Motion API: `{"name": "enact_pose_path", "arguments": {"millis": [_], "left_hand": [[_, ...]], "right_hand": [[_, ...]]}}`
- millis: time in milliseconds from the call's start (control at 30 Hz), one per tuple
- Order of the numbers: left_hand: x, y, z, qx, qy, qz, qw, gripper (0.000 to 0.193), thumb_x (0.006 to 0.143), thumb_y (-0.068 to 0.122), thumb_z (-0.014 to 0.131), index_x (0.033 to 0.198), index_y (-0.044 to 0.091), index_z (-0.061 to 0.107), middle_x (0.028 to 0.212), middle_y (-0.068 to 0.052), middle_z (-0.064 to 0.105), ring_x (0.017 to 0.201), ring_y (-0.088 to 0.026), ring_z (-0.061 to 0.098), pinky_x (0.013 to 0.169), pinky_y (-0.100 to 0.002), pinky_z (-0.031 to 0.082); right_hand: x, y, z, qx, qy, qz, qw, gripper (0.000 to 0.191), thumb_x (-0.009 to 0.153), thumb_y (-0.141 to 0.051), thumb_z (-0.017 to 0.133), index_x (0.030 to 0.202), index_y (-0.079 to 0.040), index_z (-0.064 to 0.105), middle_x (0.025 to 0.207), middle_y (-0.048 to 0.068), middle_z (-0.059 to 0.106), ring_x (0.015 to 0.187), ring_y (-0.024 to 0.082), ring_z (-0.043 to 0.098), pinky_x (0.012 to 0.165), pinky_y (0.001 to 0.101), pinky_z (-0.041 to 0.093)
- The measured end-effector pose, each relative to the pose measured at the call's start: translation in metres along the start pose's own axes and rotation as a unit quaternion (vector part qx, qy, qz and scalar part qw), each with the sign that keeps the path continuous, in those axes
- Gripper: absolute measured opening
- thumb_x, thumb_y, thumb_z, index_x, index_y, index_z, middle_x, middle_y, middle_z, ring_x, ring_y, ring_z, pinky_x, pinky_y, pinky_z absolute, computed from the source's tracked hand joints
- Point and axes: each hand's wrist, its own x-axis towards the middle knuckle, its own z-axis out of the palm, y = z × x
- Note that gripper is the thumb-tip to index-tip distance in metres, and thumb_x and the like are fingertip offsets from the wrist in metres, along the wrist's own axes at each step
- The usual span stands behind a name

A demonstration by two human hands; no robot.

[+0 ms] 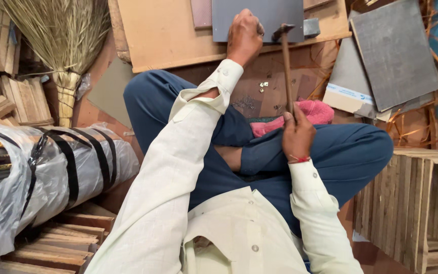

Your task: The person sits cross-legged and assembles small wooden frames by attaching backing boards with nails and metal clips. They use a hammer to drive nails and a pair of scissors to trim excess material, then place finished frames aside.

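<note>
So the person sits cross-legged on the floor, with a board [178, 40] ahead of the knees and a flat panel [269, 15] lying on it. The left hand [244, 38] rests on the panel, with the hammer [286, 61] just right of it, held by the right hand [297, 134]. Broom [64, 45] is far left, a wrapped bundle [51, 172] below it, and a crate [411, 203] sits right.
</note>
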Motion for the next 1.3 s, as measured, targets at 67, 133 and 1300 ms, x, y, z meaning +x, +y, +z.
{"name": "enact_pose_path", "arguments": {"millis": [67,133,1300], "left_hand": [[0.001,-0.003,-0.004,-0.013,-0.006,0.000,1.000,0.010,0.069,-0.005,0.071,0.068,0.005,0.073,0.090,-0.014,0.066,0.091,-0.036,0.065,0.082,-0.044,0.054],[0.000,-0.006,-0.007,-0.045,-0.023,-0.004,0.999,0.013,0.068,-0.006,0.070,0.077,0.003,0.073,0.093,-0.014,0.067,0.091,-0.035,0.067,0.082,-0.042,0.055],[-0.021,0.010,-0.013,-0.045,0.076,-0.071,0.994,0.013,0.073,-0.003,0.077,0.077,0.008,0.072,0.095,-0.007,0.070,0.086,-0.020,0.070,0.080,-0.034,0.058]], "right_hand": [[-0.001,-0.002,-0.005,0.080,0.009,0.005,0.997,0.031,0.103,-0.008,0.066,0.133,-0.002,0.068,0.085,0.008,0.072,0.069,0.009,0.062,0.064,0.0270,0.052],[-0.003,-0.004,-0.010,0.112,0.023,-0.021,0.993,0.032,0.104,-0.009,0.064,0.136,-0.002,0.067,0.088,0.006,0.071,0.071,0.008,0.060,0.065,0.0261,0.051],[0.009,0.029,0.013,-0.044,-0.003,-0.035,0.998,0.030,0.098,-0.017,0.070,0.124,-0.004,0.071,0.095,0.024,0.072,0.088,0.038,0.073,0.077,0.0416,0.056]]}}
